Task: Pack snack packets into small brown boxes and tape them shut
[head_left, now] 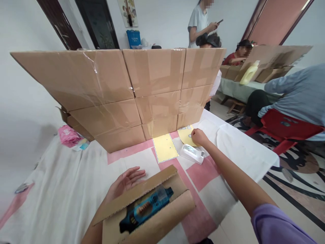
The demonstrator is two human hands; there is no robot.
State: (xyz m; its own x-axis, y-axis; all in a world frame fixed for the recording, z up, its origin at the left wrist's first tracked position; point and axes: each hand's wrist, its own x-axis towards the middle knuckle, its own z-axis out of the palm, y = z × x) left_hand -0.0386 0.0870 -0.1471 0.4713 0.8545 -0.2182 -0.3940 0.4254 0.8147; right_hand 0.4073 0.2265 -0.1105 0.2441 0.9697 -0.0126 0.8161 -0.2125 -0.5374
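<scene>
My right hand point(199, 137) is closed in a fist-like pinch on a rounded yellow sheet point(185, 136) with small blue-outlined squares; whatever its fingers hold is hidden. Close below it lies a white plastic item like a tape dispenser point(192, 154). My left hand point(130, 178) is open, fingers stretched, holding nothing, behind an open cardboard box point(165, 217). Inside that box is a dark blue package point(147, 207) with a picture on it. A second yellow sheet point(166, 148) with a wavy blue edge lies flat on the pink and white cloth point(203, 174).
A tall wall of taped cardboard boxes point(157, 78) stands across the table's back. A pink packet point(69, 136) lies at the left. Other people are behind and to the right, near a red chair point(289, 127) and a second table with a yellow bottle point(250, 72).
</scene>
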